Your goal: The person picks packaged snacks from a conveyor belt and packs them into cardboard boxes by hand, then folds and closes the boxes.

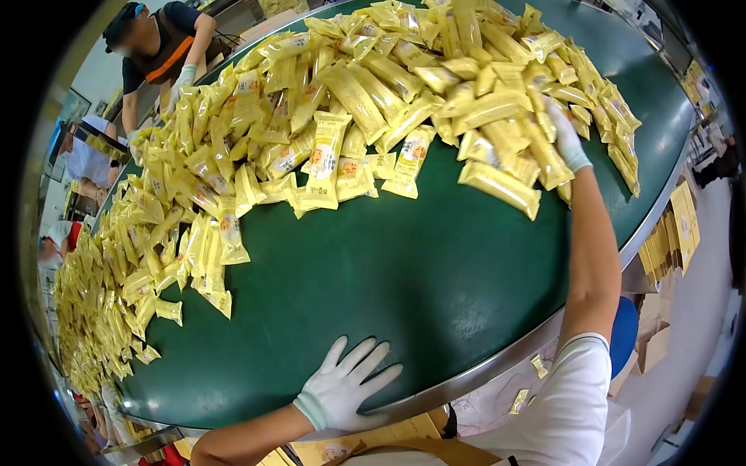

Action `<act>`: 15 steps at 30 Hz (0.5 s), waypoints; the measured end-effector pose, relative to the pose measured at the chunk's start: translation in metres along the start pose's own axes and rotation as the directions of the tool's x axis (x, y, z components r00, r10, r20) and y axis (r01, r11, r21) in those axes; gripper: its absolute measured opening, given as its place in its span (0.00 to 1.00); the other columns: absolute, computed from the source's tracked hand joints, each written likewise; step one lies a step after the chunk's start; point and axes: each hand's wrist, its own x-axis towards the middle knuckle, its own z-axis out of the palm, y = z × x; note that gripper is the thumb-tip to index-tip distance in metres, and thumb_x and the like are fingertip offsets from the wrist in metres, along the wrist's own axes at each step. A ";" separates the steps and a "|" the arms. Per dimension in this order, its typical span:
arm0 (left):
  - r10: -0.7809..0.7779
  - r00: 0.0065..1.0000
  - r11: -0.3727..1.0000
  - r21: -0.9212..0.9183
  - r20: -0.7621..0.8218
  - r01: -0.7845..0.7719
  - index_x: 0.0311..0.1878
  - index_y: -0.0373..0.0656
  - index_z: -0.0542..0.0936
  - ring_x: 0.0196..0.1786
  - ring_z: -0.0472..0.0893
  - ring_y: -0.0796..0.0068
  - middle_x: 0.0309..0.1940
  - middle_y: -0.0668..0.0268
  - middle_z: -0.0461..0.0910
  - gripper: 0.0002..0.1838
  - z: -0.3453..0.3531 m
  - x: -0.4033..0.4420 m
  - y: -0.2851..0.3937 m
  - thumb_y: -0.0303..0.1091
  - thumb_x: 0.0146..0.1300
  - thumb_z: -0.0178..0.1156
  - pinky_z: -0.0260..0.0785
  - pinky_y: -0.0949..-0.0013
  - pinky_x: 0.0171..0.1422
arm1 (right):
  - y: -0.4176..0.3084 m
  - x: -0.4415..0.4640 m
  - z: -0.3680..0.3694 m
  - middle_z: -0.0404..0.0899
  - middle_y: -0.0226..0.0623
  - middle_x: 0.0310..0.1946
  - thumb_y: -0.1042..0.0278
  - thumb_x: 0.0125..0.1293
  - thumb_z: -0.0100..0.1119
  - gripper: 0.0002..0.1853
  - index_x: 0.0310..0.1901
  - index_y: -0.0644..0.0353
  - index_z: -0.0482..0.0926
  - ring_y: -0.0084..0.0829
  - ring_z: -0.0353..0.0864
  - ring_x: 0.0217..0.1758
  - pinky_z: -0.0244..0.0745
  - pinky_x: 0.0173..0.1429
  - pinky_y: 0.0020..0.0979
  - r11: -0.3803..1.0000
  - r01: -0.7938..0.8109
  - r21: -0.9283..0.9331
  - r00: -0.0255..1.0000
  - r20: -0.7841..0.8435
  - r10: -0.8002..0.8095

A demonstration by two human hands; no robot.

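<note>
My left hand [346, 388], in a white glove, lies near the front rim of the green table [373, 272] with its fingers spread, holding nothing. My right hand [569, 136], also gloved, reaches out to the far right. Its stretched fingers press against the side of a heap of yellow wrapped snack packets [497, 116], and some fingertips are hidden by them. One packet [500, 190] lies at the heap's near edge, left of my right wrist. Two more packets, one standing out [326, 159] and one tilted [409, 161], lie in front of the middle heap.
Packets [101, 295] also cover the table's left side. A person [167, 46] in gloves stands across the table at upper left, and others are along the left. Flattened cartons [672, 233] stand at right. Beside the metal rim [497, 361], a few packets [519, 401] lie on the floor.
</note>
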 end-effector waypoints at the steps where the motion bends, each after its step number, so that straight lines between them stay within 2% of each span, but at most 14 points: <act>1: 0.015 1.000 1.000 -0.005 -0.010 -0.015 0.68 0.53 0.76 0.75 0.64 0.47 0.73 0.49 0.67 0.42 0.000 0.005 0.000 0.65 0.52 0.66 0.45 0.33 0.78 | 0.017 0.017 0.003 0.65 0.39 0.76 0.46 0.79 0.48 0.34 0.75 0.64 0.64 0.33 0.62 0.79 0.51 0.82 0.33 0.984 0.099 -0.150 0.994 0.057 -0.091; 2: 0.034 0.999 0.999 -0.006 -0.021 -0.034 0.68 0.53 0.76 0.75 0.64 0.47 0.72 0.49 0.67 0.42 0.000 0.008 -0.001 0.65 0.52 0.66 0.45 0.33 0.78 | 0.034 0.033 0.004 0.66 0.40 0.75 0.47 0.79 0.47 0.33 0.74 0.64 0.66 0.34 0.62 0.79 0.51 0.82 0.33 0.935 0.205 -0.290 0.977 0.126 -0.175; 3: 0.043 0.999 0.999 -0.003 -0.032 -0.043 0.68 0.52 0.76 0.75 0.64 0.46 0.72 0.48 0.67 0.42 0.001 0.009 -0.001 0.65 0.52 0.66 0.46 0.33 0.78 | 0.025 0.017 0.035 0.67 0.41 0.75 0.45 0.79 0.47 0.33 0.73 0.65 0.68 0.34 0.61 0.79 0.50 0.82 0.32 0.795 0.282 -0.537 0.959 0.135 -0.250; 4: 0.049 0.998 0.999 -0.001 -0.043 -0.049 0.68 0.52 0.76 0.75 0.64 0.46 0.72 0.48 0.67 0.42 0.002 0.009 -0.002 0.65 0.52 0.66 0.46 0.33 0.78 | 0.028 0.012 0.057 0.68 0.42 0.74 0.44 0.78 0.49 0.34 0.72 0.65 0.69 0.34 0.63 0.79 0.51 0.82 0.32 0.783 0.314 -0.538 0.948 0.141 -0.284; 6: 0.053 0.997 0.998 0.025 -0.047 -0.052 0.69 0.52 0.75 0.75 0.64 0.47 0.73 0.49 0.66 0.42 0.002 0.007 -0.001 0.65 0.55 0.64 0.46 0.33 0.78 | 0.036 0.008 0.094 0.69 0.44 0.73 0.43 0.77 0.49 0.34 0.71 0.64 0.71 0.36 0.64 0.78 0.52 0.81 0.32 0.842 0.315 -0.439 0.948 0.189 -0.256; 8: 0.051 0.998 0.997 0.068 -0.038 -0.048 0.72 0.51 0.73 0.76 0.63 0.50 0.74 0.49 0.65 0.42 0.000 0.006 0.002 0.66 0.59 0.60 0.47 0.35 0.78 | 0.042 -0.003 0.132 0.71 0.46 0.71 0.41 0.76 0.50 0.34 0.70 0.63 0.72 0.38 0.66 0.77 0.55 0.80 0.33 0.788 0.334 -0.517 0.943 0.182 -0.279; 10: 0.044 0.999 0.996 0.074 -0.022 -0.042 0.73 0.51 0.71 0.78 0.60 0.49 0.76 0.49 0.63 0.43 0.000 0.005 0.002 0.66 0.59 0.59 0.44 0.35 0.80 | 0.038 -0.025 0.177 0.72 0.49 0.69 0.41 0.76 0.50 0.32 0.68 0.61 0.74 0.41 0.69 0.74 0.59 0.78 0.35 0.750 0.406 -0.522 0.914 0.232 -0.334; 11: 0.042 0.999 0.996 0.077 -0.024 -0.040 0.74 0.50 0.71 0.79 0.60 0.49 0.76 0.49 0.62 0.43 -0.001 0.004 0.004 0.66 0.59 0.59 0.44 0.35 0.80 | 0.049 -0.027 0.195 0.72 0.50 0.67 0.43 0.75 0.52 0.30 0.67 0.59 0.74 0.42 0.70 0.72 0.60 0.78 0.36 0.783 0.416 -0.462 0.909 0.250 -0.335; 13: 0.034 0.999 0.994 0.108 0.005 -0.034 0.75 0.49 0.69 0.80 0.57 0.48 0.78 0.48 0.59 0.44 -0.002 0.003 0.006 0.65 0.60 0.58 0.42 0.36 0.82 | 0.060 -0.040 0.236 0.73 0.50 0.63 0.44 0.74 0.54 0.28 0.65 0.56 0.76 0.45 0.71 0.69 0.62 0.76 0.36 0.752 0.450 -0.482 0.890 0.313 -0.332; 14: 0.049 0.999 0.994 0.097 -0.023 -0.046 0.74 0.48 0.70 0.80 0.57 0.46 0.77 0.47 0.60 0.44 0.000 0.002 0.006 0.64 0.58 0.60 0.42 0.36 0.82 | 0.076 -0.045 0.259 0.74 0.48 0.60 0.44 0.74 0.54 0.27 0.64 0.56 0.76 0.45 0.74 0.65 0.66 0.73 0.37 0.694 0.525 -0.493 0.851 0.326 -0.412; 15: 0.064 0.997 0.994 0.088 -0.051 -0.059 0.73 0.47 0.71 0.79 0.58 0.44 0.76 0.46 0.61 0.44 0.003 0.001 0.004 0.63 0.57 0.62 0.43 0.36 0.81 | 0.070 -0.061 0.286 0.76 0.48 0.57 0.44 0.73 0.55 0.27 0.63 0.56 0.77 0.46 0.77 0.59 0.69 0.69 0.40 0.728 0.507 -0.462 0.859 0.342 -0.381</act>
